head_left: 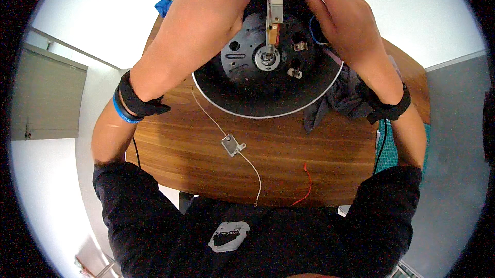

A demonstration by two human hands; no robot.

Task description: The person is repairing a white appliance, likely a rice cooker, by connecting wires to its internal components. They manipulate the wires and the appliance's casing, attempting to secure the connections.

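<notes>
A round appliance shell (268, 95), black inside with a pale rim, lies with its open side up at the far part of the table. My left hand (203, 25) holds its far left rim, fingers curled over the edge and fingertips partly cut off by the picture's top. My right hand (353, 28) grips the far right rim, with its thumb at the inner side. Inside the shell, a metal bracket (276, 12) runs from the far rim toward a round central fitting (267, 58). Two small metal terminals (295, 73) stand to its right.
On the wooden table (175, 146), nearer me, lie a small square metal part with white wires (231, 145) and a short red wire (310, 180). Dark cloth (343, 103) is bunched right of the shell. Teal woven material (399, 144) lies at the right edge, a blue bundle (167, 2) far left.
</notes>
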